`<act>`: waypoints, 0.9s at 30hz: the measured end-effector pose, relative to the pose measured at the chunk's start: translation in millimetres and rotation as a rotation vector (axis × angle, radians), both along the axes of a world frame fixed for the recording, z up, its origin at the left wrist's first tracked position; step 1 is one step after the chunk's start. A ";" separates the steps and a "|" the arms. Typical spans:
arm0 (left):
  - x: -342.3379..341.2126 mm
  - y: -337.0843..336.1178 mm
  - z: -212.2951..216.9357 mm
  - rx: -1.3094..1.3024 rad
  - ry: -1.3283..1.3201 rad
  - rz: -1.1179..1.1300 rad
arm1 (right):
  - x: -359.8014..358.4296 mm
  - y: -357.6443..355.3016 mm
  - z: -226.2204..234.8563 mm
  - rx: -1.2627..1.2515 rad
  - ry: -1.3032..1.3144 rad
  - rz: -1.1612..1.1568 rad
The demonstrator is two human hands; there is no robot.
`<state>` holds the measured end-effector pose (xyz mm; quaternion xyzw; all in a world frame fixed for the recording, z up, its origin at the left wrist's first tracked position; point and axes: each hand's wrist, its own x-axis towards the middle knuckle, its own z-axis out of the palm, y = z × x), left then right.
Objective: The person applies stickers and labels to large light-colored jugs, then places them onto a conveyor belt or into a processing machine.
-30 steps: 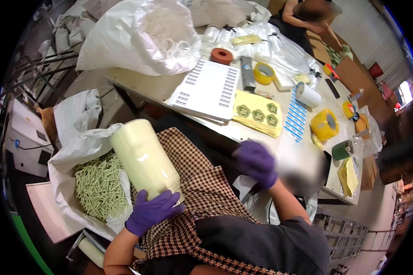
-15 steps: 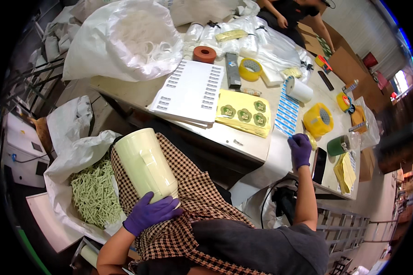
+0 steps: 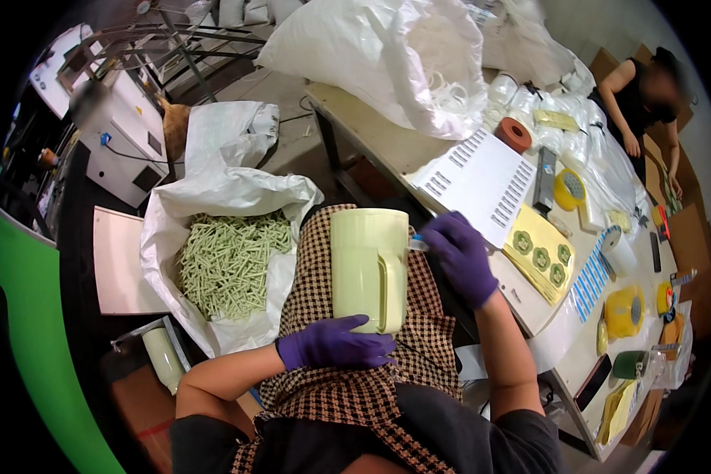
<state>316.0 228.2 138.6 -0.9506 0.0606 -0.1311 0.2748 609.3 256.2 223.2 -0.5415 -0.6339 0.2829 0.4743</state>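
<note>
A pale green handled tumbler [image 3: 359, 265] lies across my lap, its wide end away from me and its handle on the right side. My purple-gloved left hand [image 3: 337, 344] is wrapped round the narrower base. At the tumbler's right wall, above the handle, my gloved right hand [image 3: 458, 257] pinches a small blue-and-white sticker [image 3: 418, 243]. That sticker is at or very near the wall; touching or apart I cannot tell. Its colours match a sheet of blue-and-white stickers [image 3: 592, 276] on the table.
Left of my lap stands a white sack [image 3: 166, 261] of pale green sticks [image 3: 229, 265]. The table [image 3: 355, 114] holds white printed sheets [image 3: 470, 178], yellow sticker sheets [image 3: 533, 257], tape rolls [image 3: 624, 310] and a phone [image 3: 592, 382]. Another person [image 3: 636, 103] works at the far right.
My right hand has come from the table's sticker sheet to the tumbler with a sticker. The tumbler has turned more upright in view, its handle now to the right. My view has swung left.
</note>
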 end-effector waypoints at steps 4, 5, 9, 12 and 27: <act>-4.7 -4.8 -2.6 -0.161 -0.098 0.024 | -33.0 49.3 2.8 -0.278 0.058 0.114; -6.0 -6.5 -2.7 -0.214 -0.138 0.009 | -35.1 52.6 2.0 -0.230 0.054 0.143; -8.9 -6.4 1.6 -0.227 -0.056 0.013 | -35.7 51.7 -1.7 -0.251 0.006 0.128; -5.5 -2.6 12.2 -0.271 0.017 0.000 | -42.1 49.6 -8.4 -0.349 0.024 0.019; -71.6 96.9 127.2 -1.753 -1.580 0.218 | -25.2 -36.9 -36.5 0.056 0.235 -0.157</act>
